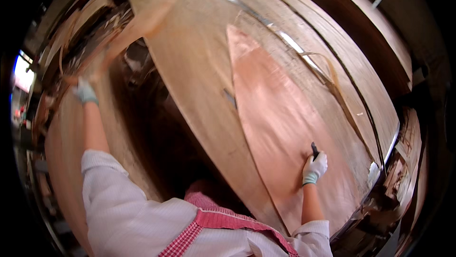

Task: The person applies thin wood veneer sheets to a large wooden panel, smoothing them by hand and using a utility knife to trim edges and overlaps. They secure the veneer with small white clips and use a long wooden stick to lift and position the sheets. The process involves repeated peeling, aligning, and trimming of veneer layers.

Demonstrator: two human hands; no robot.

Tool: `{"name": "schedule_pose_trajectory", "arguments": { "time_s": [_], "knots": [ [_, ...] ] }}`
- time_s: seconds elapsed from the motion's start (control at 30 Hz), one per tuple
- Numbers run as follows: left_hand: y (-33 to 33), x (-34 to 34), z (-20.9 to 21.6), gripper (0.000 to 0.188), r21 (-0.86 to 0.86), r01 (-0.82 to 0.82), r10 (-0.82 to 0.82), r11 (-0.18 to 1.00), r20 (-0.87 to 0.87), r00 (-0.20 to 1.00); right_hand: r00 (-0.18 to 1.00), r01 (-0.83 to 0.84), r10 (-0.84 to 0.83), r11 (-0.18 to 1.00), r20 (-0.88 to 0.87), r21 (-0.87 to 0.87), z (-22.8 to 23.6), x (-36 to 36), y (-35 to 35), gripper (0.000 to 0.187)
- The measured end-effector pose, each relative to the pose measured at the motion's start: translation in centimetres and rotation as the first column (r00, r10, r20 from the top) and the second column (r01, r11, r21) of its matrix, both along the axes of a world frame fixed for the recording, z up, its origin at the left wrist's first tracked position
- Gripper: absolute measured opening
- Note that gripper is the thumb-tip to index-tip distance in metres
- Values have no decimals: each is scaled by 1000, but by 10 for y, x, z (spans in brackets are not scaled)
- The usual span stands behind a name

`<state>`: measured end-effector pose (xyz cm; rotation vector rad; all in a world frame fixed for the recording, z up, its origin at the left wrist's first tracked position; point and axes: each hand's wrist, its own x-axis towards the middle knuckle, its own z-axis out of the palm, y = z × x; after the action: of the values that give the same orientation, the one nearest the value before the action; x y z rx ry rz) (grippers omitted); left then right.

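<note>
My left hand (pixel 86 91), in a pale glove with a green cuff, reaches out to the far left. Its closed fingers hold the end of a thin wood veneer strip (pixel 124 36), blurred by motion, which stretches across the gap toward the worktable. Over on the right, my gloved right hand (pixel 315 166) is wrapped round a small black-handled tool (pixel 314 149); its working end cannot be made out. Beneath that hand lies a reddish veneer sheet (pixel 273 107), tapering to a point at its far end, on top of a paler wood sheet (pixel 190 62).
A long shiny metal strip (pixel 290 42) lies along the table beyond the red sheet, with a narrow curled veneer offcut (pixel 339 88) beside it. A dark gap separates the table from a wood stack (pixel 109 124) at left. Veneer scraps (pixel 403 157) heap up at the right edge.
</note>
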<state>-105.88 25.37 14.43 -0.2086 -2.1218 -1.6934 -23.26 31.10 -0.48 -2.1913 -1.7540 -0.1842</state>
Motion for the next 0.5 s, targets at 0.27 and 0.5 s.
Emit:
{"name": "schedule_pose_trajectory", "arguments": {
  "time_s": [0.27, 0.5],
  "knots": [
    [-429, 161, -357, 19, -8, 571, -146, 821, 964, 223, 1000, -25, 26, 998, 14, -59, 3, -12, 1, 27],
    [-276, 201, -284, 32, -651, 759, 62, 2, 758, 649, 824, -451, 498, 865, -270, 220, 47, -158, 20, 31]
  ]
}}
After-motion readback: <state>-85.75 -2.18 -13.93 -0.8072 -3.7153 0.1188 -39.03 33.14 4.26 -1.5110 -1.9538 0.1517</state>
